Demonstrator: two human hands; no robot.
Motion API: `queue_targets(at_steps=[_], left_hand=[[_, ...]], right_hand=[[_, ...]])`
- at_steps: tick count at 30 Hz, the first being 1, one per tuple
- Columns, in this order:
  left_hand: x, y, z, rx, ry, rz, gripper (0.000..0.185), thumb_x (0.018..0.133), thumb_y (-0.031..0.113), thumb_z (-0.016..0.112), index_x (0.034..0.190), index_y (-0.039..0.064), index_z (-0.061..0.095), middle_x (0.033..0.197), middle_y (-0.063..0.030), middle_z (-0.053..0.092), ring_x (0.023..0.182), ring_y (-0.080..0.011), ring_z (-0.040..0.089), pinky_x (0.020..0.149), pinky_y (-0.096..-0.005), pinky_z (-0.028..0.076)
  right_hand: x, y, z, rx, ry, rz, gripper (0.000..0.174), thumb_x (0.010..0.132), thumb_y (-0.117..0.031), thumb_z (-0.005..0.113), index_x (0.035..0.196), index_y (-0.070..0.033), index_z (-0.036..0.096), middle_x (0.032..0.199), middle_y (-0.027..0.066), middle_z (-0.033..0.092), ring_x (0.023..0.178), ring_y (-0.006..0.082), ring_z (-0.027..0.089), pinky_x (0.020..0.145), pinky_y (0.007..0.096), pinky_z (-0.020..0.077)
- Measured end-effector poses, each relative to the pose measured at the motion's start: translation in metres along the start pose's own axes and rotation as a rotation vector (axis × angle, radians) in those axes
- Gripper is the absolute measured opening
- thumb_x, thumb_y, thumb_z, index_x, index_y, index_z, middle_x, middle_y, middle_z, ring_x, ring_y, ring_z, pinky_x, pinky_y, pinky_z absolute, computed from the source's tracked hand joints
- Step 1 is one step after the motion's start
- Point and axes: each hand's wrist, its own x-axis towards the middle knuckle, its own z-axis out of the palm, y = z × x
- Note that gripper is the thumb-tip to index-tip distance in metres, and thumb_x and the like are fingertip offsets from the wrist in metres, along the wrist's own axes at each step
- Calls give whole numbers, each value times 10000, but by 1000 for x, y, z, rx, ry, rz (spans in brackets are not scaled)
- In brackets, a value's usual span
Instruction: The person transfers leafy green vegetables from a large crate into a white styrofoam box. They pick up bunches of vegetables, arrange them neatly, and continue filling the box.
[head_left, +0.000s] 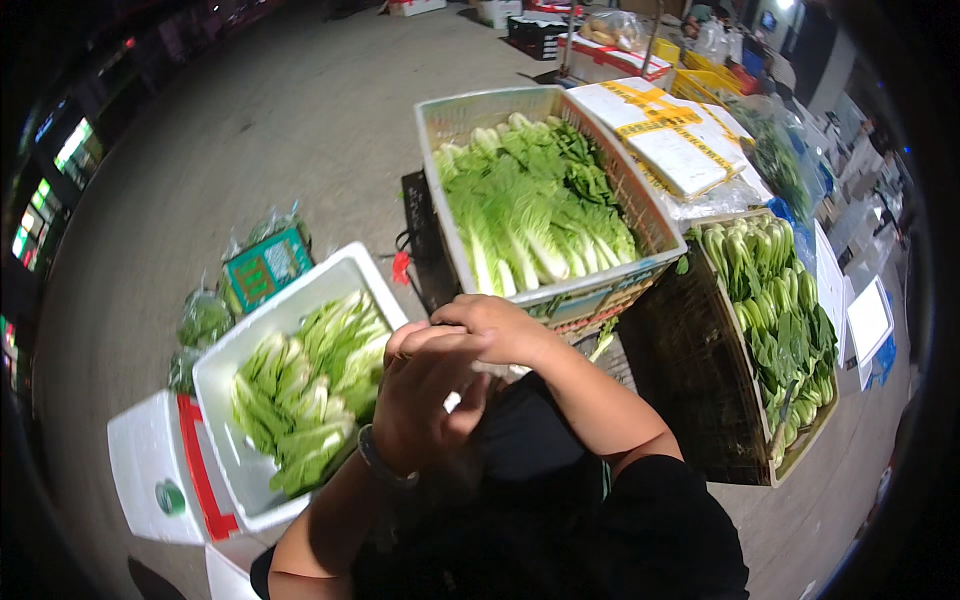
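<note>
My left hand, with a bracelet at its wrist, is raised close to the camera, its fingers stretched towards the other hand. My right hand meets or overlaps it at the fingertips; its fingers are bent and partly hidden, so whether it holds anything cannot be told. Left of the hands, a white foam box holds several heads of leafy lettuce. Beyond the hands stands a plastic crate filled with leafy greens. On the right, another crate holds bok choy-like greens in rows.
A taped white foam box stands behind the crates. At the left are a foam lid with red tape, bagged greens and a green printed package. More boxes, yellow crates and plastic bags crowd the upper right.
</note>
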Motion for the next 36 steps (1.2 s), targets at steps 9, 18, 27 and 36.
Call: queue_targets(at_steps=[9,18,27,36], left_hand=[[17,-132,156,101,-185,-165,433,784,129,681,1200,34,608,1070,-122,575,1031,-306,521,949,-427,363],[8,-165,190,131,-171,-82,461,716,151,715,1163,63,641,1047,-77,544,1032,-263,525,943,-425,359],[4,-144,167,-22,-214,-263,668,809,214,682,1405,47,430,1392,-205,424,1283,-378,419,1088,-467,307],[-140,-71,-5,-71,-66,-520,542,821,37,650,1340,24,493,1333,-174,523,1237,-327,505,1060,-411,387]], right_hand=[[3,144,-114,-419,-48,879,621,872,-461,631,1281,-7,522,1088,209,676,1008,340,659,875,405,524],[11,147,-55,-373,-277,1000,1404,597,-766,728,1533,-14,0,1263,303,514,1096,351,625,884,355,532],[17,146,-52,-270,-77,1117,1198,588,-480,823,1514,-86,172,1326,319,419,1128,387,591,924,377,517],[29,144,-64,-252,-99,1110,904,600,-421,812,1311,-46,399,1222,228,602,1078,335,636,880,384,534]])
